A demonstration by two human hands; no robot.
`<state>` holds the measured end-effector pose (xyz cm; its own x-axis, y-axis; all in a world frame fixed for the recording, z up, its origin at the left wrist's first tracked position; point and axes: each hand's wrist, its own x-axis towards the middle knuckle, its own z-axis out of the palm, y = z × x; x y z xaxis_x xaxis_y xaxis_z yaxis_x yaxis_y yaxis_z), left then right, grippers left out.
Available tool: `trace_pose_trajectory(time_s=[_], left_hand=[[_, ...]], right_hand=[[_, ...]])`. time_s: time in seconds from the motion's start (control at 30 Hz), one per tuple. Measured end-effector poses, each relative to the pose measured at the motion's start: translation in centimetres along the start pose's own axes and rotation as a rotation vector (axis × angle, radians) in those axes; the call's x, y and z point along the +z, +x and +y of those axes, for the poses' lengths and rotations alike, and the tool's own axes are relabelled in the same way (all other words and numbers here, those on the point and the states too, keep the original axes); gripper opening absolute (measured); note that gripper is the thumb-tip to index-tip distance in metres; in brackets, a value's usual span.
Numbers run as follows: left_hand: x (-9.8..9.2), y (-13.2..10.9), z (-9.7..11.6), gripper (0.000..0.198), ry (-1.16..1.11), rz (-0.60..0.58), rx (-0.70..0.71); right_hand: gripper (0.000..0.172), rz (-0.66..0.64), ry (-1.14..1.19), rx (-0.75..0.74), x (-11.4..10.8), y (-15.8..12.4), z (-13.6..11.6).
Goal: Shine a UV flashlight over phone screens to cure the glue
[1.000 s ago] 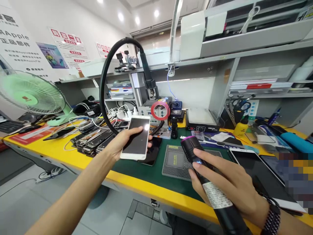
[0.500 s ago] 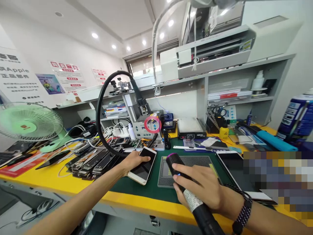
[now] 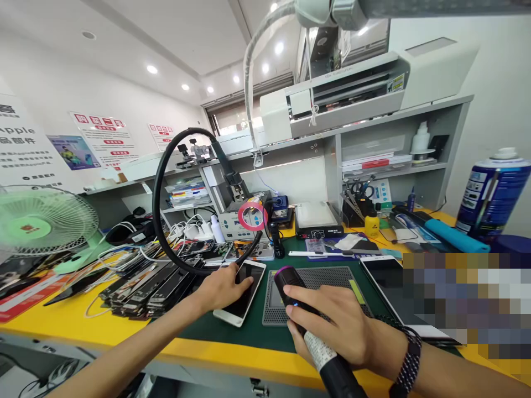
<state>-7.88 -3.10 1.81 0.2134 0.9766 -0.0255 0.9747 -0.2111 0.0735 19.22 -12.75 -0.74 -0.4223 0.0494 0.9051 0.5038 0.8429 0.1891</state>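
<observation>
A white-framed smartphone [image 3: 241, 304] with a dark screen lies on the green mat [image 3: 207, 337]. My left hand [image 3: 222, 287] rests across its left side, thumb and forefinger spread apart over the screen. The hand covers the phone's left edge, and its other fingers are mostly hidden. My right hand [image 3: 332, 320] is wrapped around a black flashlight [image 3: 290, 276] with a purple-rimmed head, a small blue light and a white label. The flashlight tilts, its head pointing forward and left above a grey perforated pad [image 3: 332, 272].
Stacked phone parts [image 3: 145, 290] and a green fan [image 3: 41, 226] are at left. A looped black hose [image 3: 160, 204] rises behind my left hand. A large white-framed tablet [image 3: 385, 282] lies at right, with a blue spray can [image 3: 489, 193] beyond. A grey shelf [image 3: 440, 119] stands behind.
My left hand has shifted from gripping the phone's left edge to lying over its screen. My right hand keeps its hold on the flashlight. The view has turned slightly right.
</observation>
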Motion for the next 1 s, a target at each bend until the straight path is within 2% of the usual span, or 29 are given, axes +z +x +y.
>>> trace_pose_trajectory(time_s=[0.27, 0.43, 0.67, 0.87, 1.0], left_hand=[[0.0, -1.4, 1.9, 0.06, 0.215, 0.087, 0.063], [-0.2, -2.1, 3.0, 0.071, 0.294, 0.066, 0.094], [-0.4, -1.2, 3.2, 0.067, 0.328, 0.067, 0.047], [-0.6, -1.0, 3.3, 0.074, 0.368, 0.039, 0.081], [-0.3, -0.7, 3.2, 0.069, 0.389, 0.043, 0.067]], right_hand=[[0.023, 0.021, -0.013, 0.007, 0.2, -0.1, 0.0], [0.02, 0.027, -0.035, -0.012, 0.3, -0.3, 0.0], [0.019, 0.014, -0.033, 0.0, 0.3, -0.2, 0.1], [0.021, 0.011, -0.025, -0.006, 0.1, 0.0, 0.0], [0.021, 0.02, -0.018, -0.024, -0.1, 0.2, 0.0]])
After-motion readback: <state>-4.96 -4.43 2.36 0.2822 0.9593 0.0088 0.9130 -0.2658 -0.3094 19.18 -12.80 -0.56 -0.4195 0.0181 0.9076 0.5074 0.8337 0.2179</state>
